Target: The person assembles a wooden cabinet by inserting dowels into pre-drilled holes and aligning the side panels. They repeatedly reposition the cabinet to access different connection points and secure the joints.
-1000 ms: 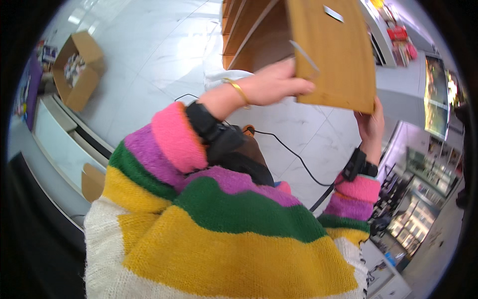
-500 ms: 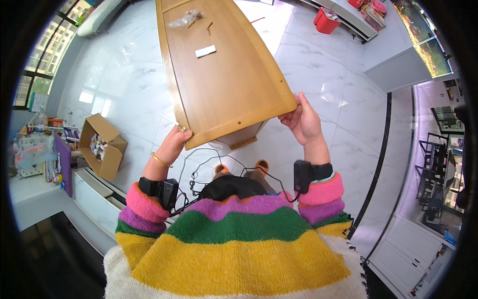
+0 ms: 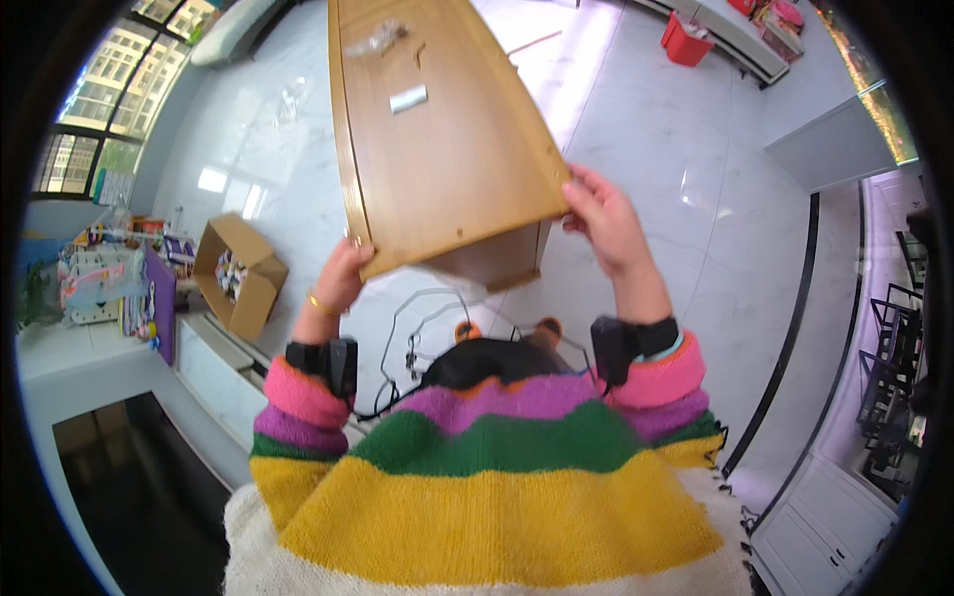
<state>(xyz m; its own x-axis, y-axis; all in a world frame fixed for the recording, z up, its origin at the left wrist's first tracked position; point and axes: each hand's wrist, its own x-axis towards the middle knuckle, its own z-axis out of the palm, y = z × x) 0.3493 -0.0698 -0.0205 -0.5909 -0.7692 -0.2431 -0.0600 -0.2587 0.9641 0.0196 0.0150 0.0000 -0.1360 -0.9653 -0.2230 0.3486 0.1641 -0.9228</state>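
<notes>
At the near end of the wooden cabinet, the left hand and right hand each clamped a corner of its top panel, fingers curled over the edge. Judged a lift or reposition in hand, cabinet stretching far over the white tiled floor; next move called for an even two-handed grip, since a small plastic bag and a flat metal piece lay loose on the panel.

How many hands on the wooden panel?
2. The left hand grips the near-left corner of the wooden panel; the right hand grips its near-right corner. Fingers under the board are hidden.
</notes>
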